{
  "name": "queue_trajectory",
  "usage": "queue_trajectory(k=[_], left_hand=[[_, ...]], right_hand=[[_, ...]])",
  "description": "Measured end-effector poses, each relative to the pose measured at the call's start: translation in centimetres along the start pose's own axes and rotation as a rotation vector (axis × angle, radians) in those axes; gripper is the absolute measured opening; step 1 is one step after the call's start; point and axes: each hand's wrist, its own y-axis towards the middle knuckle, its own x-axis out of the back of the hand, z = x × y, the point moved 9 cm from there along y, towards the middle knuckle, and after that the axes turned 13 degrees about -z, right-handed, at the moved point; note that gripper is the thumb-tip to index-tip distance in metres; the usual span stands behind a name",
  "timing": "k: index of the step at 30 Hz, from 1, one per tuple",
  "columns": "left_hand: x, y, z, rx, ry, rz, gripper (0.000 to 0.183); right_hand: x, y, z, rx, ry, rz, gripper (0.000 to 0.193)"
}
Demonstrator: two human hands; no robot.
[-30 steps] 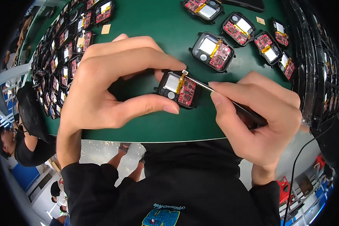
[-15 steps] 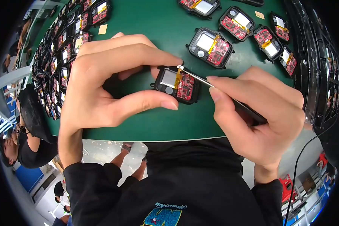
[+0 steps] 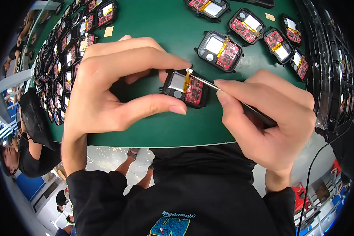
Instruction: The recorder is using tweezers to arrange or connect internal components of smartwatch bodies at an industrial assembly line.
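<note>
A small black smartwatch case point(image 3: 194, 93), its inside facing up, rests on the green table. It shows a red circuit board, a silver battery, yellow tape and a grey disc. My left hand point(image 3: 102, 86) is closed around it, thumb on the near side and fingers on the far side. Pinched in my right hand point(image 3: 271, 118) is a pair of metal tweezers point(image 3: 205, 81). Their tip reaches the case's far edge, beside a small white tab point(image 3: 189, 70) at the end of the yellow strip. Whether the tips grip that tab I cannot tell.
Several similar open cases point(image 3: 220, 51) lie beyond my hands at the far right. Many more cases point(image 3: 70, 55) crowd the table's left side. Stacked black trays point(image 3: 316, 59) line the right edge. Small paper squares point(image 3: 109, 31) lie on the table point(image 3: 153, 27). A person point(image 3: 31, 153) sits at the left.
The tweezers and my right hand have shifted very slightly left. My left hand and the smartwatch case stay almost in place.
</note>
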Motion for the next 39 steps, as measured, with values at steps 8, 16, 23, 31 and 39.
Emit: queue_trajectory(k=[8, 16, 23, 31, 39], left_hand=[[0.2, 0.0, 0.0, -0.005, 0.007, -0.003, 0.066], [-0.1, 0.2, 0.0, 0.006, -0.012, 0.005, 0.062], [0.1, 0.2, 0.7, -0.048, -0.072, 0.097, 0.067], [0.1, 0.1, 1.2, 0.002, -0.144, 0.126, 0.071], [-0.3, 0.1, 0.8, -0.067, -0.063, 0.157, 0.069]], right_hand=[[0.3, -0.4, 0.6, 0.036, -0.068, -0.075, 0.030], [0.0, -0.7, 0.4, 0.080, -0.061, -0.085, 0.032], [0.2, -0.1, 0.0, -0.073, 0.037, -0.007, 0.026], [0.2, 0.1, -0.3, -0.119, 0.063, 0.029, 0.023], [-0.3, -0.1, -0.6, -0.121, 0.067, 0.057, 0.023]])
